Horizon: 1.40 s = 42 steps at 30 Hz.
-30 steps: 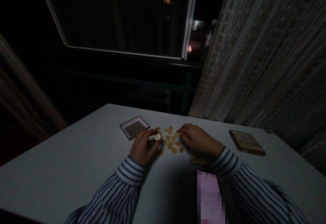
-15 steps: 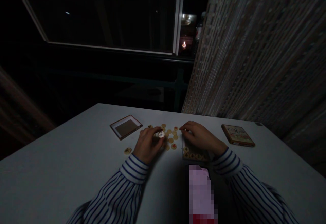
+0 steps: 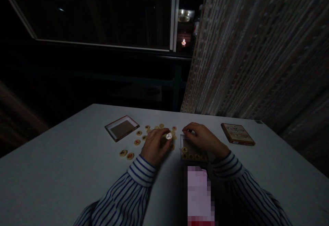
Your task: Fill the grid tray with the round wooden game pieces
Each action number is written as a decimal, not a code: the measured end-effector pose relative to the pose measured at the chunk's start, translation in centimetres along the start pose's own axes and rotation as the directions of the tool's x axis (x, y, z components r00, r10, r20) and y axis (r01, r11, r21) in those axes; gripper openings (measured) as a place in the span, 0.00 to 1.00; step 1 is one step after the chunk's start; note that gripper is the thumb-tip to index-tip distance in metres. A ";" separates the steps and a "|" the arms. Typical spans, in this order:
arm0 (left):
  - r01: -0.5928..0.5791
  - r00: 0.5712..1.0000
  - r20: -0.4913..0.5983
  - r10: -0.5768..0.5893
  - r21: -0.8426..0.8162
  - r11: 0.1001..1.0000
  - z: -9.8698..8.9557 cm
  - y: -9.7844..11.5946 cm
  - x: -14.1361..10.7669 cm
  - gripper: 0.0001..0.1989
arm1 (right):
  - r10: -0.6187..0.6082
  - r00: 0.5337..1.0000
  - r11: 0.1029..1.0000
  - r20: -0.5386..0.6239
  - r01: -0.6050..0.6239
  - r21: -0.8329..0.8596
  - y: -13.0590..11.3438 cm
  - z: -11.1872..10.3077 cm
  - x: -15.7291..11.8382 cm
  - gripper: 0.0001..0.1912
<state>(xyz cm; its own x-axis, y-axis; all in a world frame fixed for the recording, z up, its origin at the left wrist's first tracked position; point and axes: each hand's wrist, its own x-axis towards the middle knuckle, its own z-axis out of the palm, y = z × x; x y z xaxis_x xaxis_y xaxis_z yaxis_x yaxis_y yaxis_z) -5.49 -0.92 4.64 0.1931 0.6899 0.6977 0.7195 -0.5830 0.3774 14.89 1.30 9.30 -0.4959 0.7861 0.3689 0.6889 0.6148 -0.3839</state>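
Observation:
My left hand pinches a round chess piece between thumb and fingers, its marked face showing, above a loose group of round wooden pieces. Some of that group is hidden by the hand. My right hand hovers over a clear shallow tray, fingers bent and drawn together; whether anything sits between the fingertips is too dark to tell. Along the tray's near side lies a row of dark-marked pieces, with one more piece above the row at the left. Two pieces rest left of my left wrist.
An open box lid lies at the left of the white table. A closed printed box is at the right. A pixelated pink object is at the near edge. Behind stand a string curtain and a dark window.
My left hand has shifted right toward the tray with the piece in it. More pieces show to its left. The whole view has moved slightly, and my right hand stays over the tray.

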 end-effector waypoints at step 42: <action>0.103 0.993 0.076 -0.093 -0.143 0.984 6.8 1.2 -0.3 0.20 | 0.136 0.979 0.986 0.149 -0.148 0.072 1.9 0.4 0.5 0.09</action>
<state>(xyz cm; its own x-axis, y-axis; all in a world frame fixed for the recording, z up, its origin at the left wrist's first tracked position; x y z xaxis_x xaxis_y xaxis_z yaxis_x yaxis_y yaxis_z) -0.20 1.10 0.76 0.1753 0.7718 0.6112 0.6327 -0.5639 0.5307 15.76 2.93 8.46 -0.4709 0.8630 0.1833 0.7145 0.4949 -0.4946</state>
